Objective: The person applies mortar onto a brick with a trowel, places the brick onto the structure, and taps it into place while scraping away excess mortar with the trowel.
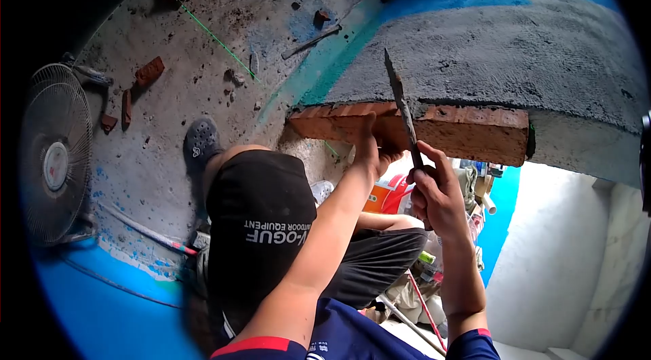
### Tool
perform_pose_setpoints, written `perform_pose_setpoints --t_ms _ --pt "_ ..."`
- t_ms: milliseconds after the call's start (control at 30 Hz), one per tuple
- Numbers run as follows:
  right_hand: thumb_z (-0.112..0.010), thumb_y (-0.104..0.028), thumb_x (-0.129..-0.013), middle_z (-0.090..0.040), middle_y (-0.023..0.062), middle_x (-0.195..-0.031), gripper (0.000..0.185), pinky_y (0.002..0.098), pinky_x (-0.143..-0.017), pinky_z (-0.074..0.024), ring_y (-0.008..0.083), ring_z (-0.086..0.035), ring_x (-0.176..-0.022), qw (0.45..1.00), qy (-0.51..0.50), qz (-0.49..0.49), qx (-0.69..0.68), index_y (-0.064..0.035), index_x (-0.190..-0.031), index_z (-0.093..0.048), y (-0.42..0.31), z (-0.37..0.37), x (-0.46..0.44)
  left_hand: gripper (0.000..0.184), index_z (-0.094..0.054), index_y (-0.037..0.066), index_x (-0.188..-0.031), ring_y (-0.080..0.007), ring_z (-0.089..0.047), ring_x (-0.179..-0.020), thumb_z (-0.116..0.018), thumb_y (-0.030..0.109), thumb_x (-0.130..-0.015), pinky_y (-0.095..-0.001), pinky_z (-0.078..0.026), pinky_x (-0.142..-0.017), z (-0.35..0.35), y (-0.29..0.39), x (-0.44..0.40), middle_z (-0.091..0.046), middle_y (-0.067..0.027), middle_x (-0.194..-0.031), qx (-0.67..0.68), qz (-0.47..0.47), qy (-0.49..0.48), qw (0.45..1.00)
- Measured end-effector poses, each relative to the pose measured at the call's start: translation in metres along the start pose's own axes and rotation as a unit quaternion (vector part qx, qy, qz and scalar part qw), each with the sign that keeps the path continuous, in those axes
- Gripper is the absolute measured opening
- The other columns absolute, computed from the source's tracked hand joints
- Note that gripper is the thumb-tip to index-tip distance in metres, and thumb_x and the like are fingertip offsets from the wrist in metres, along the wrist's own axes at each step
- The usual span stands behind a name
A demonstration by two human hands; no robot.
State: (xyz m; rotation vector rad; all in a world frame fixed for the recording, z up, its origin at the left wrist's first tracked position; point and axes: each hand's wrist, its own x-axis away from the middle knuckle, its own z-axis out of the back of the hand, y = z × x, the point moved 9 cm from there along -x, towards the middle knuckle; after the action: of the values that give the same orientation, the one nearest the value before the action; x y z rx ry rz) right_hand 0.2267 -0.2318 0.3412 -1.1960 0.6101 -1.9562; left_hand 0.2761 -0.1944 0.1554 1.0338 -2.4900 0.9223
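Note:
My right hand [437, 190] is closed round the handle of a trowel [403, 102]. Its narrow pointed blade, seen nearly edge-on, stands up in front of the grey mortar surface. My left hand [371, 150] grips the middle of a row of orange-red bricks, thumb up against the front and fingers curled near the lower edge. One brick [475, 133] of that row lies to the right of the trowel, and another brick [322, 124] to the left of my thumb. Rough grey mortar [502, 55] covers the surface right behind the bricks.
A standing fan [55, 156] is at the left. Broken brick pieces [150, 72] and rubble lie on the dusty floor, crossed by a green laser line. A flat bar [312, 42] lies near the wall. Below the bricks are a red-and-orange container [388, 197] and clutter.

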Motion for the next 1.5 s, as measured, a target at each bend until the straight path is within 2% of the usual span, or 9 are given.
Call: perform_pose_setpoints --t_ms 467,500,667,733,900,1233,1333,1400,1500 --pt "-0.045 0.0 -0.096 -0.055 0.0012 -0.084 0.048 0.0183 -0.04 -0.0259 0.0004 -0.033 -0.048 0.998 0.052 0.001 0.037 -0.0118 -0.142 -0.039 0.012 -0.011 -0.007 0.04 -0.062 0.014 -0.076 -0.0155 -0.055 -0.07 -0.062 0.053 -0.084 -0.0347 -0.049 -0.065 -0.013 0.006 0.016 -0.058 0.0008 -0.07 0.003 0.013 -0.035 0.999" --pt "-0.046 0.0 -0.096 -0.055 0.0013 -0.084 0.048 0.0183 -0.041 -0.026 0.0005 -0.033 -0.048 0.998 0.05 0.003 0.032 -0.0118 -0.142 -0.039 0.008 -0.014 -0.006 0.06 -0.061 0.005 -0.106 -0.0249 -0.061 -0.083 -0.052 0.062 -0.088 -0.0447 -0.054 -0.075 -0.007 0.005 0.002 -0.064 -0.012 -0.094 -0.033 -0.005 -0.052 0.998" --pt "-0.047 -0.002 -0.097 -0.054 0.0016 -0.084 0.047 0.0185 -0.041 -0.0261 0.0008 -0.034 -0.048 0.998 0.053 0.022 0.025 -0.0117 -0.142 -0.04 0.008 -0.017 -0.003 0.064 -0.058 0.003 -0.11 -0.0279 -0.06 -0.09 -0.055 0.062 -0.086 -0.0478 -0.053 -0.079 -0.006 0.005 0.009 -0.061 -0.0143 -0.101 -0.044 0.009 -0.024 0.999" --pt "-0.048 -0.002 -0.097 -0.054 0.0018 -0.084 0.047 0.0185 -0.041 -0.0265 0.001 -0.035 -0.048 0.999 0.042 0.008 0.029 -0.0114 -0.142 -0.039 0.008 -0.018 -0.004 0.037 -0.063 0.014 -0.075 -0.0123 -0.054 -0.067 -0.062 0.05 -0.086 -0.0325 -0.048 -0.062 -0.014 0.01 0.021 -0.057 0.0027 -0.069 -0.005 -0.003 -0.018 1.0" --pt "-0.048 -0.002 -0.097 -0.054 0.0011 -0.083 0.047 0.018 -0.04 -0.0261 0.0008 -0.035 -0.048 0.999 0.038 0.011 0.018 -0.0095 -0.142 -0.039 0.011 -0.019 -0.005 0.032 -0.063 0.014 -0.08 -0.0114 -0.054 -0.068 -0.059 0.045 -0.087 -0.0307 -0.047 -0.063 -0.018 0.011 0.021 -0.057 0.0032 -0.069 -0.003 -0.009 -0.038 0.999" --pt "-0.051 -0.002 -0.096 -0.053 -0.0005 -0.079 0.046 0.0175 -0.047 -0.0332 0.0017 -0.041 -0.054 0.998 0.036 0.039 -0.032 -0.0084 -0.141 -0.043 0.023 0.012 0.074 0.065 -0.062 0.011 -0.094 -0.0328 -0.056 -0.076 -0.062 0.073 -0.075 -0.0495 -0.044 -0.077 0.028 0.0 -0.002 -0.056 -0.0052 -0.088 -0.153 0.079 -0.011 0.985" --pt "-0.056 -0.005 -0.095 -0.061 0.0026 -0.085 0.046 0.0207 -0.059 -0.0448 0.0043 -0.055 -0.069 0.981 0.067 0.085 0.16 -0.0061 -0.139 -0.045 0.058 0.065 0.121 0.059 -0.058 0.011 -0.085 -0.0214 -0.054 -0.066 -0.061 0.07 -0.08 -0.0369 -0.044 -0.065 0.045 0.042 0.01 -0.049 -0.0004 -0.068 -0.273 -0.033 0.06 0.96" --pt "-0.06 -0.004 -0.091 -0.066 0.0101 -0.087 0.042 0.0296 -0.064 -0.0511 0.0164 -0.064 -0.071 0.934 0.039 0.148 0.324 -0.0036 -0.133 -0.052 0.067 0.084 0.14 0.043 -0.056 0.01 -0.079 -0.0157 -0.048 -0.056 -0.06 0.052 -0.088 -0.0317 -0.041 -0.054 0.068 0.11 -0.009 -0.046 0.0014 -0.062 -0.31 -0.375 0.184 0.854" --pt "-0.064 -0.011 -0.088 -0.066 0.0211 -0.097 0.043 0.0444 -0.072 -0.0538 0.0412 -0.065 -0.085 0.871 -0.019 0.145 0.47 -0.0063 -0.129 -0.056 0.079 0.092 0.144 0.029 -0.053 0.009 -0.073 -0.0134 -0.045 -0.055 -0.057 0.031 -0.092 -0.0316 -0.039 -0.05 0.032 0.128 0.012 -0.047 0.0017 -0.065 -0.396 -0.405 0.189 0.802"
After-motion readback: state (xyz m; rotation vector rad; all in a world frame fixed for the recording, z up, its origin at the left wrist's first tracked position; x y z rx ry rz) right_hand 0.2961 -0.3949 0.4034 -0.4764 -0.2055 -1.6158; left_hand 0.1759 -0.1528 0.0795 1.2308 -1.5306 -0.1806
